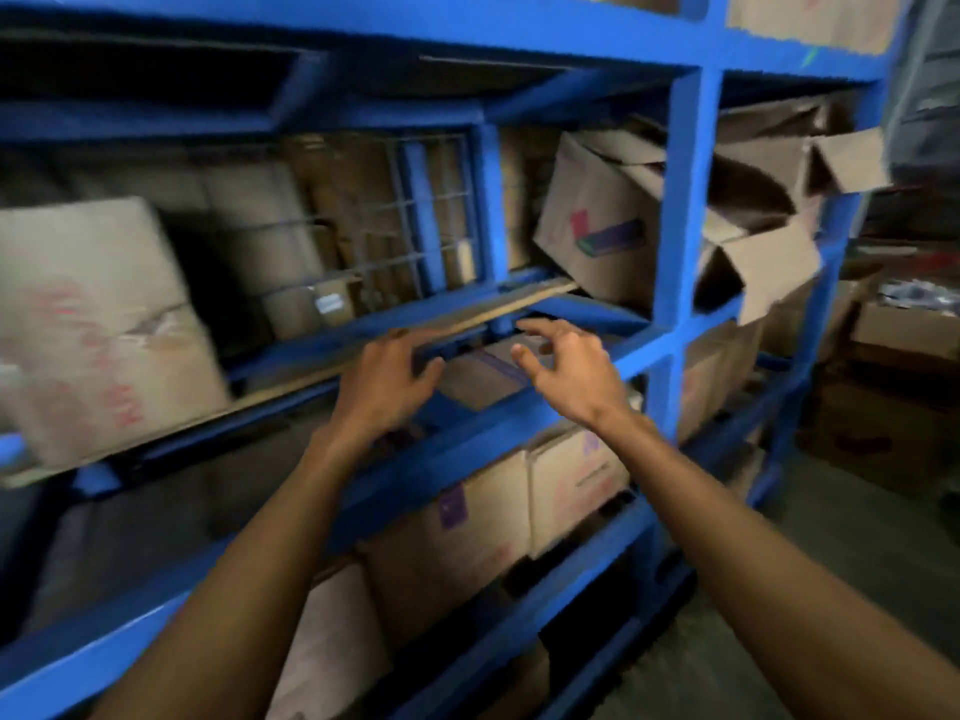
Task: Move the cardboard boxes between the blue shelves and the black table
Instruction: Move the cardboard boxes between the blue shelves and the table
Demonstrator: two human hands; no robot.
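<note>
The blue shelves (685, 200) fill the view and hold several cardboard boxes. My left hand (384, 387) and my right hand (566, 376) reach forward side by side at the front beam of the middle shelf, fingers spread, holding nothing. Between and just behind them lies a small flat cardboard box (488, 374) with a purple tape stripe, on the level below the beam. A large box with red print (98, 324) stands at the left. A tilted box with a red and purple logo (597, 226) leans at the upper right. The black table is out of sight.
More boxes (498, 517) sit on the lower shelf under my arms. Open-flapped boxes (769, 252) crowd the right bay. A wire grid (431, 220) backs the middle shelf. Grey floor (831, 563) and further cartons (904, 330) lie to the right.
</note>
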